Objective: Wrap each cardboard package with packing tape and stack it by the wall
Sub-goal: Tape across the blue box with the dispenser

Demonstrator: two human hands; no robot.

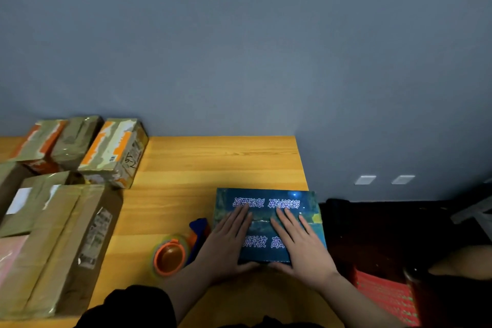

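Left hand & right hand flat, fingers straight, palms down on top of blue box, thumbs hooked over its near edge; pale Chinese lettering on lid, partly covered, far line upside down, not fully legible. Box near right end of wooden surface, just beside orange tape roll w/ blue dispenser to its left. Taped cardboard packages clustered far left by grey wall, one w/ barcode sticker & scrawled marks, unreadable; bigger brown parcels nearer, printed label too blurred.
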